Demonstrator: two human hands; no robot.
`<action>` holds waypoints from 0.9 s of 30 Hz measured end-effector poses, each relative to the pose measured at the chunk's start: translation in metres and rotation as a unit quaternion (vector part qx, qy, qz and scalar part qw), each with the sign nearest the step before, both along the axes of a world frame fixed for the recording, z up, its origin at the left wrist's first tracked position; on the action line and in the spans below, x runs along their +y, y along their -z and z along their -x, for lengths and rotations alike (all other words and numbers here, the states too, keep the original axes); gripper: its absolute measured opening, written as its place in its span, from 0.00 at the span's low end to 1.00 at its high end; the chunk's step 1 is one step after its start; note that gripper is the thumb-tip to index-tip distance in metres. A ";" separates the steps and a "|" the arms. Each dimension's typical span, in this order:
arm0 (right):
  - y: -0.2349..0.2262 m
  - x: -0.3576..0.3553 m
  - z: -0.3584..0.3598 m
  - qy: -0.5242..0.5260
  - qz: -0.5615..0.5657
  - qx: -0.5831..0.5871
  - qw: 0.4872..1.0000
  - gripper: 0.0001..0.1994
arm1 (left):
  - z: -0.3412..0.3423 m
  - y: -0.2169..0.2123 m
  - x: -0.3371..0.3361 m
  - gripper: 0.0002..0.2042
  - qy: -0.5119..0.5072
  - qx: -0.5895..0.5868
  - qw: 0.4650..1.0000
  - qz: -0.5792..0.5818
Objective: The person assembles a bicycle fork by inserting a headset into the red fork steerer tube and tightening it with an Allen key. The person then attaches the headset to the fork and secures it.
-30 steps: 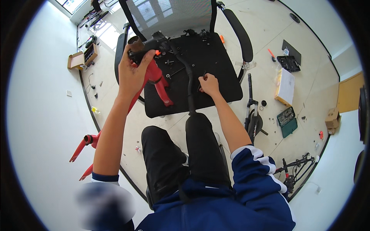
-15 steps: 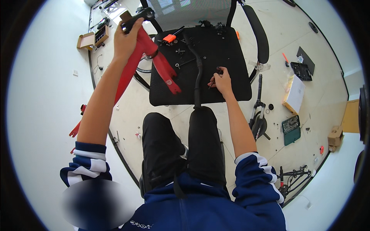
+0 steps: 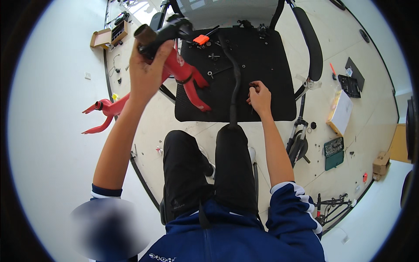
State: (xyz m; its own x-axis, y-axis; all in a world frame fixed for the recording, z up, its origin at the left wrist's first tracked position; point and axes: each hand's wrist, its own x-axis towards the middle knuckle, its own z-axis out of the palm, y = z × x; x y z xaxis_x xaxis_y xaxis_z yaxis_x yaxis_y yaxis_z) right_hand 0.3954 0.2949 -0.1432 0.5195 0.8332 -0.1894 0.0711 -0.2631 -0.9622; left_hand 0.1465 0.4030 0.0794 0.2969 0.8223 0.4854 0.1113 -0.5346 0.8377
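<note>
the red forked piece (image 3: 178, 66) wears a dark band (image 3: 187, 80).

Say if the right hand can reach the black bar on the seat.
Probably yes: the right hand is beside the black bar, with only seat showing between, though the hand seems to hold a small dark item.

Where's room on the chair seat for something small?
On the black textured seat: between the right hand and right edge; near edge, between the red forked frame and bent black tube. Crowded: far left, around the small orange block.
</note>
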 end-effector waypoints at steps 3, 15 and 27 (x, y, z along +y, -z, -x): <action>-0.002 0.004 -0.001 -0.034 -0.019 -0.213 0.976 0.12 | -0.007 0.001 -0.013 0.15 0.012 0.008 1.000 -0.013; -0.009 0.175 0.037 -0.171 -0.259 -0.502 0.807 0.08 | -0.010 0.003 -0.063 0.20 0.015 0.012 1.000 0.009; -0.068 0.169 0.007 -0.148 -0.186 -0.316 0.918 0.09 | -0.022 0.002 -0.076 0.19 -0.029 0.087 0.993 -0.074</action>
State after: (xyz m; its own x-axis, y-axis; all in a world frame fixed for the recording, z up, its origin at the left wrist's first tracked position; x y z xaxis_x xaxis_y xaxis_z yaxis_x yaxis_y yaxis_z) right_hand 0.3886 0.4643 -0.0751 0.1669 0.9019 0.3985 0.6623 0.1969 -0.7229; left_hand 0.1688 0.3269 0.0772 0.3407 0.7634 0.5487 0.2809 -0.6396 0.7155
